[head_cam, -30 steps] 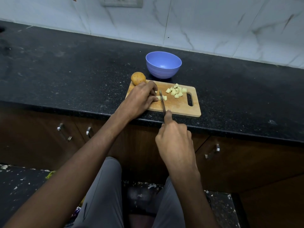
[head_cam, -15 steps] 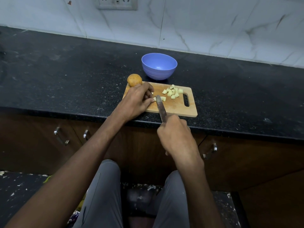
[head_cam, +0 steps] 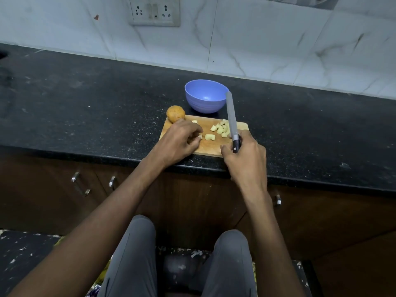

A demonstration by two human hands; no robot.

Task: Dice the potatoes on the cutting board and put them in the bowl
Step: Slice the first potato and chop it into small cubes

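Countertop board: left fingers pinch potato piece.

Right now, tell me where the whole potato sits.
In the head view, the whole potato sits at the far left corner of the cutting board, just left of the blue bowl and just beyond the left hand.

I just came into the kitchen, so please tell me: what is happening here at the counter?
A person is dicing potatoes on a wooden cutting board. The right hand holds a knife, its blade raised and pointing toward the blue bowl. The left hand rests on the board, fingers curled by a potato piece. A pile of diced pieces lies on the board. One whole potato waits at the board's far left corner. The bowl looks empty.
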